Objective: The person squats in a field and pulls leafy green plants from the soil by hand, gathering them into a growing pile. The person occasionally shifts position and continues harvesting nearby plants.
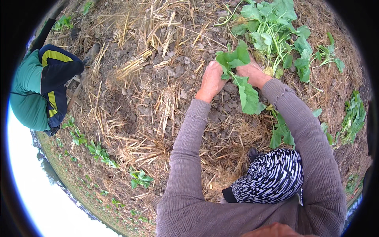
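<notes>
A leafy green seedling stands between my two hands at the soil, its broad leaves spreading over them. My left hand is curled at the plant's left side, close against its lower stem. On the other side, my right hand reaches in low, partly covered by the leaves. The fingertips of both hands are hidden by foliage and soil, so their grip on the stem does not show. One large leaf hangs toward me between my forearms. Crumbly brown soil lies under the plant.
A heap of loose seedlings lies just beyond my right hand. More leafy plants sit beside my right forearm, and a bunch lies farther right. Dry straw covers the ground. At left another person bends over near planted rows.
</notes>
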### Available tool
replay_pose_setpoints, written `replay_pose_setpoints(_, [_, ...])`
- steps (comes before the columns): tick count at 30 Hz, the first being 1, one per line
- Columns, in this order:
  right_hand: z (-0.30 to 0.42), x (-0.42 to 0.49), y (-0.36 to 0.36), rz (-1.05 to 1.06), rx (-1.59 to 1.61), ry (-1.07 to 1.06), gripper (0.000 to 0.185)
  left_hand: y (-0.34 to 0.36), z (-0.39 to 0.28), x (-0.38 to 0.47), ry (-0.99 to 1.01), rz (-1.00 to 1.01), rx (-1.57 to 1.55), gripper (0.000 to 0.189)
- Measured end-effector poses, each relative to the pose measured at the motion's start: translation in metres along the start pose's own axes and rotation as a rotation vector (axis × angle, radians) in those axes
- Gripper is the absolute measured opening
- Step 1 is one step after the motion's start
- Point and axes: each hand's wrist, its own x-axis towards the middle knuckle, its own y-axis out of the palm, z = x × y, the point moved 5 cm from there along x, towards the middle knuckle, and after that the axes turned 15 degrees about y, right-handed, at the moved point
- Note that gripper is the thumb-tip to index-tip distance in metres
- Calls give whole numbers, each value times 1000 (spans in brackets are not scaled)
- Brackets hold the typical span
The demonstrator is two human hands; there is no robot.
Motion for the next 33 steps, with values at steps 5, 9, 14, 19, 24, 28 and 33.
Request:
replay_pose_setpoints(5, [-22, -75, 18, 420, 96, 289, 82, 0, 14, -20, -251, 284, 116, 116])
replay_pose_setpoints(9, [-31, -67, 28, 512, 576, 364, 72, 16, 29, -19, -201, 195, 153, 113])
replay_pose_setpoints(14, [-15, -31, 9, 180, 893, -51, 43, 34, 33, -18, -201, 92, 298, 96])
replay_pose_setpoints(19, [2, -39, -8, 178, 46, 279, 67, 26, 26, -19, -240, 163, 295, 92])
replay_pose_setpoints(24, [-53, -108, -81, -2, 759, 428, 22, 17, 10, -77, -319, 500, 564, 83])
replay_pose_setpoints(28, [-222, -174, -118, -622, 759, 1213, 24, 17, 4, -92, -146, 334, 541, 80])
replay_pose_setpoints(33, [-306, -178, -76, -255, 416, 1469, 50, 22, 11, -91, -244, 416, 538, 82])
